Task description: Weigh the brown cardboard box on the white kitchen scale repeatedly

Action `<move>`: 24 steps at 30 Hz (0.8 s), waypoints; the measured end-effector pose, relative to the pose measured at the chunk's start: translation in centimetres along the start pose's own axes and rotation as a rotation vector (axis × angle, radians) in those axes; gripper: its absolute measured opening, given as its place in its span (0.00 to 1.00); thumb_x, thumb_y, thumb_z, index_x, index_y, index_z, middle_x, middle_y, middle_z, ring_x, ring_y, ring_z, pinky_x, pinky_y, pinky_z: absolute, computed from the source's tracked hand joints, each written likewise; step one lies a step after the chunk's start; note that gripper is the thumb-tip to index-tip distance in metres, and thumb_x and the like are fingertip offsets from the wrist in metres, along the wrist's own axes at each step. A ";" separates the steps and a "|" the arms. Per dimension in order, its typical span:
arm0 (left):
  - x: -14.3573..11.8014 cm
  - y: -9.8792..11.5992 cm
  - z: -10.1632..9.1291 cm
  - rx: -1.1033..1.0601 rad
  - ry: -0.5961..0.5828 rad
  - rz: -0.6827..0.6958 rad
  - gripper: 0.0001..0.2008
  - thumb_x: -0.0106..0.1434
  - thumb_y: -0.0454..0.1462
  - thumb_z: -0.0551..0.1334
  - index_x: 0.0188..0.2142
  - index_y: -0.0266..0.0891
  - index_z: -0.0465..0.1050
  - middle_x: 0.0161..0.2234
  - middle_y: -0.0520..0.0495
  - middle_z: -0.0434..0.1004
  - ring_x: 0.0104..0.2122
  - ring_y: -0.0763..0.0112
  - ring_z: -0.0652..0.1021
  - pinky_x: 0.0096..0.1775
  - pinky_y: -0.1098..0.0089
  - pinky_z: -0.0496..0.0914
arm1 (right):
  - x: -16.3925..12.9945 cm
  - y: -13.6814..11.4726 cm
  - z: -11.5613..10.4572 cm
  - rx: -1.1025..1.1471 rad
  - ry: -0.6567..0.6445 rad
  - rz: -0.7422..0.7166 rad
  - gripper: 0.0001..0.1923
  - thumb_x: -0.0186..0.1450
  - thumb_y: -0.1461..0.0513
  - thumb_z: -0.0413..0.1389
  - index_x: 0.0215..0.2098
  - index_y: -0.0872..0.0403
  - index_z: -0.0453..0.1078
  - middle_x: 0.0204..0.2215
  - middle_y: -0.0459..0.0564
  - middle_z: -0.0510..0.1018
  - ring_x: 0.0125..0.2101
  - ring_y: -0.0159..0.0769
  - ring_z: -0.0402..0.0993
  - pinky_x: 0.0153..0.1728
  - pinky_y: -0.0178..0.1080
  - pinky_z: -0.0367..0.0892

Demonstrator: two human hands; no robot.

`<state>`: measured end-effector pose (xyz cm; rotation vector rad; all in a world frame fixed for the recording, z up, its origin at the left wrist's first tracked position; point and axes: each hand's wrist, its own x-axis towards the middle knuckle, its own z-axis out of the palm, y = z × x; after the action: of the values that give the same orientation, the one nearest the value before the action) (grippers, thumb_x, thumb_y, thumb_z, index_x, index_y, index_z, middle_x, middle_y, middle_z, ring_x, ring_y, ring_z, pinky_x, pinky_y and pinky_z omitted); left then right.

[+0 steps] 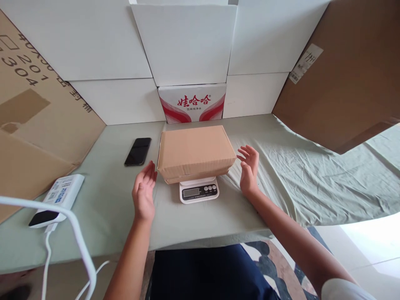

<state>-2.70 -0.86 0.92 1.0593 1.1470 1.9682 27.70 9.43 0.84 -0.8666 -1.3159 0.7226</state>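
Nearest the camera, the person's dark blue lap sat against the front edge of the bench (109, 233), which was covered with a pale green cloth that lay smooth on the left and wrinkled on the right. At the near left, a white power bank (58, 200) with a dark end rested on the cloth, with a white cable (46, 254) running down from it over the bench edge. Both forearms reached forward from below. The left hand (144, 193) was held open, palm turned inward and fingers straight, just beside the left end of the cardboard box (195, 152) but not touching it. The right hand (249, 168) was likewise open, fingers loosely spread, palm facing the box's right end, near it with a clear gap. Both hands were empty, standing apart on either side of the box. Between them, a small white kitchen scale (199, 190) sat on the cloth, its display and buttons facing the person; the closed brown box rested on top of it, overhanging the platform on every side. Farther back on the left, a black phone (138, 151) lay face up on the cloth. Behind the box, a white carton with red print (192, 103) stood against a wall of white panels, with large brown cardboard sheets leaning at both sides.
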 end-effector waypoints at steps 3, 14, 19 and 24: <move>0.0 -0.1 0.0 0.011 -0.006 -0.015 0.29 0.64 0.56 0.60 0.59 0.45 0.74 0.65 0.39 0.69 0.65 0.52 0.68 0.65 0.54 0.61 | 0.4 0.6 -0.2 0.049 0.044 0.072 0.25 0.65 0.51 0.53 0.59 0.41 0.59 0.58 0.53 0.67 0.60 0.50 0.66 0.59 0.59 0.65; -0.4 -0.2 0.2 0.069 -0.017 -0.106 0.34 0.62 0.59 0.60 0.60 0.44 0.72 0.62 0.36 0.72 0.64 0.51 0.70 0.63 0.54 0.62 | 0.0 0.4 0.3 0.082 -0.002 0.131 0.23 0.64 0.52 0.54 0.56 0.43 0.64 0.56 0.52 0.70 0.58 0.49 0.68 0.60 0.58 0.64; -0.5 -0.4 0.1 0.086 -0.013 -0.141 0.35 0.61 0.59 0.61 0.60 0.43 0.72 0.61 0.35 0.73 0.62 0.49 0.72 0.62 0.52 0.63 | 0.0 0.2 0.5 0.087 -0.010 0.137 0.21 0.63 0.53 0.54 0.55 0.43 0.65 0.55 0.51 0.72 0.57 0.48 0.69 0.59 0.56 0.65; -0.5 -0.5 0.1 0.072 -0.034 -0.125 0.33 0.62 0.58 0.60 0.60 0.43 0.72 0.61 0.35 0.74 0.61 0.51 0.73 0.62 0.53 0.64 | 0.0 0.0 0.6 0.087 -0.033 0.146 0.18 0.64 0.55 0.53 0.52 0.44 0.68 0.54 0.49 0.73 0.55 0.46 0.70 0.57 0.54 0.66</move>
<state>-2.30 -1.03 0.28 1.0283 1.2432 1.8184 27.06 9.46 0.88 -0.8899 -1.2496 0.9053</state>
